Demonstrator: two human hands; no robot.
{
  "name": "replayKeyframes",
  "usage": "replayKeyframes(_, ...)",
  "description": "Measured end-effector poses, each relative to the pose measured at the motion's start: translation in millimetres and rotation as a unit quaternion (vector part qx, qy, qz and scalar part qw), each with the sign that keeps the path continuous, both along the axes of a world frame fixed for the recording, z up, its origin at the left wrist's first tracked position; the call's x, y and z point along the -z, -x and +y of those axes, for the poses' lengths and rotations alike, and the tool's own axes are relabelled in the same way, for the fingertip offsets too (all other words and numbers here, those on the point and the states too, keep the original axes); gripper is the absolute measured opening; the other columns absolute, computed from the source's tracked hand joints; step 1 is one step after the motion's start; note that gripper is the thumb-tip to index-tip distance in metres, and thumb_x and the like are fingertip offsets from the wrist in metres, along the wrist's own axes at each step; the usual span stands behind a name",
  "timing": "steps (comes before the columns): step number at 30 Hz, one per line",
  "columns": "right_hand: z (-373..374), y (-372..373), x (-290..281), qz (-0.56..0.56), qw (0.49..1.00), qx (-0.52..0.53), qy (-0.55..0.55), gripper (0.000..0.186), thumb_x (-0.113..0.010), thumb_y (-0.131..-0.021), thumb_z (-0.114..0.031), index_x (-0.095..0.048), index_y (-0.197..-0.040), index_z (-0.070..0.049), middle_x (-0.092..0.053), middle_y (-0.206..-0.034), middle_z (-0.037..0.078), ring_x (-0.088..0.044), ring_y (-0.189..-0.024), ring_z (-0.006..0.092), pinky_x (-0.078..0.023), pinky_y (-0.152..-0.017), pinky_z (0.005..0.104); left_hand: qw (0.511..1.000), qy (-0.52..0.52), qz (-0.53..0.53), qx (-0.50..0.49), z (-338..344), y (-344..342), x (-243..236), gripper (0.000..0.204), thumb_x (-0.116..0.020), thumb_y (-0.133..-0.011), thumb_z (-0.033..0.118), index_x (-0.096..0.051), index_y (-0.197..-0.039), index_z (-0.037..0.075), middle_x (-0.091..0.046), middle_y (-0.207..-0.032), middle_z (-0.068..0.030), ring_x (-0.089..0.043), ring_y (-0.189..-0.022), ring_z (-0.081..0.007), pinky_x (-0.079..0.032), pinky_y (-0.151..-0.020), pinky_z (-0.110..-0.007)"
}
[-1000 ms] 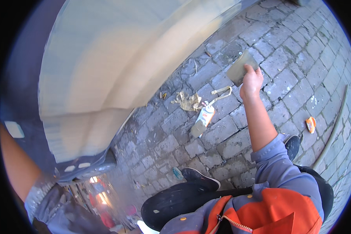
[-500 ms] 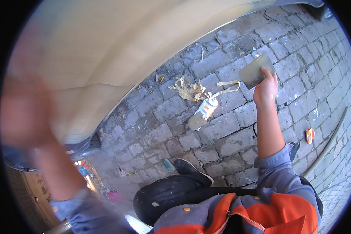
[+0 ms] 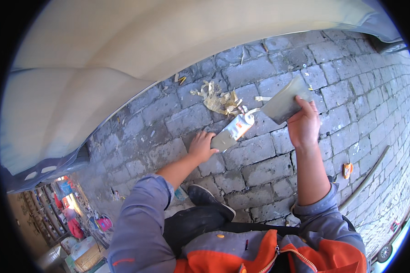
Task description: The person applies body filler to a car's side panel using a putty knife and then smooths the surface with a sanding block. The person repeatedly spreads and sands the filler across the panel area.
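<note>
My right hand (image 3: 304, 123) holds a flat, grey-green rectangular plate (image 3: 284, 101) by its near right edge, thumb on top, above the paving. My left hand (image 3: 202, 146) has reached down to a small, thin grey blade-like scraper (image 3: 224, 140). Its thumb and fingers close on the left end of that scraper. The scraper overlaps the lower end of a white and orange squeeze tube (image 3: 241, 126) lying on the stones. Right behind the tube is a crumpled heap of yellowish masking tape (image 3: 219, 99). A pale strip (image 3: 262, 98) runs partly behind the plate.
A beige car body (image 3: 123, 45) curves across the far and left side. An orange packet (image 3: 347, 170) and a long pale hose or pole (image 3: 364, 179) lie to the right. My dark shoe (image 3: 208, 200) stands near the tube. Shelves and clutter (image 3: 70, 214) are at lower left.
My left hand has come down from beside the car panel to the scraper on the tube. My right hand, still holding the plate, has shifted slightly nearer and left. The view has turned.
</note>
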State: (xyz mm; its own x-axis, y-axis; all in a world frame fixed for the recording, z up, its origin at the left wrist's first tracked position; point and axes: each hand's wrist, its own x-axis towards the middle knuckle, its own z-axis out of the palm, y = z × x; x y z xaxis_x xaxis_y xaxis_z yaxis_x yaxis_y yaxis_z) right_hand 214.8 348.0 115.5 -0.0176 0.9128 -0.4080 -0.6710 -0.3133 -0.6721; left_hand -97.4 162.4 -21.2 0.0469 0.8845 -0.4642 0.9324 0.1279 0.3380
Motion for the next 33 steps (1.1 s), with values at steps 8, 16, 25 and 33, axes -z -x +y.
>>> replayKeyframes(8,-10,4,-35,0.087,0.988,-0.104,-0.069,0.025,-0.057,-0.109,-0.011,-0.063,-0.133,-0.004,-0.070,-0.133,0.009,-0.066,-0.124,0.0239,-0.047,-0.112,0.0462,0.893,-0.021,-0.377,-0.243,15,4,-90,0.030,-0.061,-0.111,0.029,-0.068,-0.108,0.000,-0.053,-0.088,-0.0016,-0.049,-0.083,-0.0110,-0.044,-0.076,-0.029)
replayKeyframes(16,-53,35,-89,0.090,0.931,-0.244,-0.255,0.038,-0.063,-0.105,-0.016,-0.067,-0.139,0.001,-0.067,-0.133,0.015,-0.063,-0.117,0.0246,-0.047,-0.103,0.0415,0.847,-0.146,-0.454,-0.235,53,-25,-193,0.034,-0.062,-0.112,0.033,-0.069,-0.109,0.001,-0.058,-0.084,0.0065,-0.046,-0.080,-0.0037,-0.043,-0.071,-0.025)
replayKeyframes(25,-44,28,-104,0.098,0.932,-0.168,-0.305,0.041,-0.061,-0.107,-0.012,-0.062,-0.147,0.000,-0.065,-0.139,0.018,-0.063,-0.127,0.0274,-0.047,-0.111,0.0454,0.854,-0.147,-0.456,-0.201,48,-29,-205,0.035,-0.061,-0.112,0.035,-0.070,-0.110,0.001,-0.061,-0.086,0.0038,-0.051,-0.080,-0.0054,-0.045,-0.072,-0.026)
replayKeyframes(33,-42,41,-82,-0.208,0.842,-0.385,-0.316,0.030,-0.061,-0.110,-0.014,-0.070,-0.134,0.001,-0.072,-0.115,0.011,-0.065,-0.098,0.0141,-0.055,-0.085,0.0296,0.812,-0.185,-0.485,-0.267,47,-18,-225,0.033,-0.060,-0.113,0.032,-0.071,-0.113,0.001,-0.064,-0.094,0.0044,-0.051,-0.085,-0.0041,-0.045,-0.077,-0.025)
